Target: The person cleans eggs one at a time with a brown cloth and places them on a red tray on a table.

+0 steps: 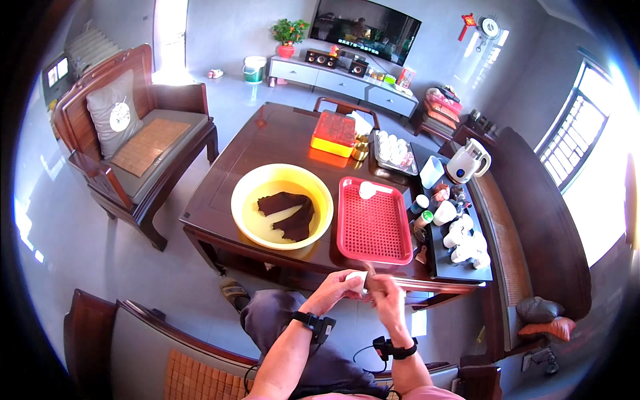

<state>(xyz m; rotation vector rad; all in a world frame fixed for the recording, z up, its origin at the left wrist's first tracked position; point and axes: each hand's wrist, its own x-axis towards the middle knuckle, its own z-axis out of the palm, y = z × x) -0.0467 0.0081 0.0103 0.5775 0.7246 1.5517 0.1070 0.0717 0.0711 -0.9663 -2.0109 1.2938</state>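
Observation:
My left hand grips a small white cup in front of the table's near edge. My right hand is close against the cup's right side, its fingers closed on a brown cloth that is partly hidden and blurred. Just beyond my hands lies a red perforated plastic tray, with one white cup near its far end. Left of the tray stands a yellow basin of water, a dark brown cloth lying wet inside.
On the wooden table are a red-and-yellow box and a tray of white cups. A black tea tray at right carries an electric kettle, jars and several white cups. A wooden armchair stands left.

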